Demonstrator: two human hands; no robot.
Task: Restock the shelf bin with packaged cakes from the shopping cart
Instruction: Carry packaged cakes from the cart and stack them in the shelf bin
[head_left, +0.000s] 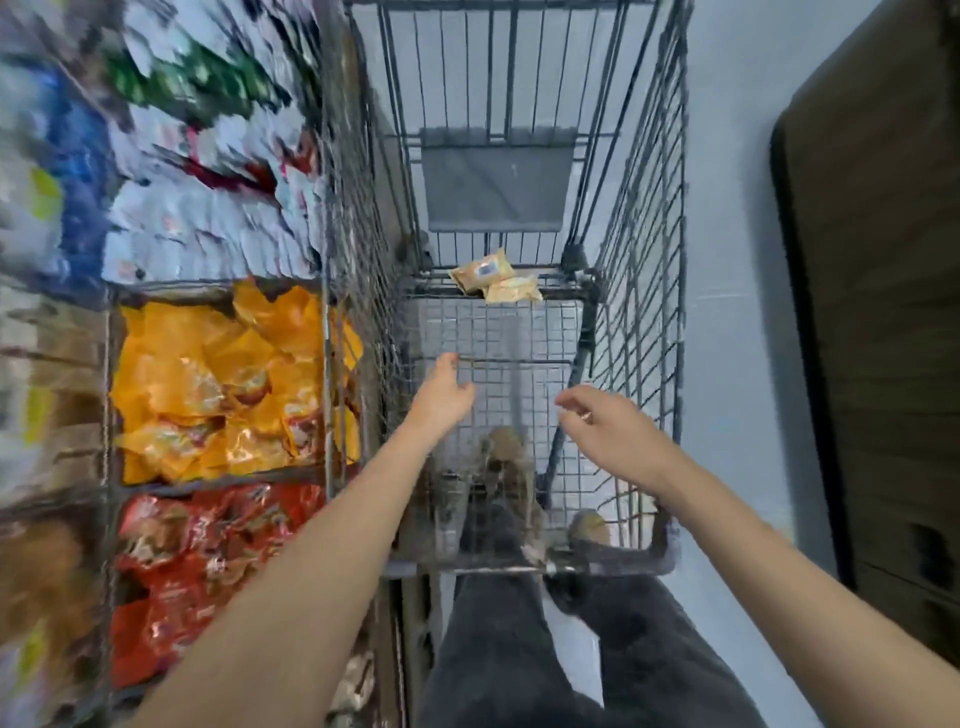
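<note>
Two cakes (496, 280) lay at the cart's (644, 218) far end. My left hand (441, 389) and right hand (602, 426) hovered above its floor, fingers loose, holding nothing.

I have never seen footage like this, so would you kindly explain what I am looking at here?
There is no machine: one camera worn on a person's head looks down at their own bare arms. The left hand and right hand reach into a wire shopping cart, both open, holding nothing. Two pale packaged cakes lie at the cart's far end. To the left is a shelf bin of orange packets, with a bin of red packets nearer the person. The shelves beyond are too blurred to read. The person's legs and shoes show through the cart.
</note>
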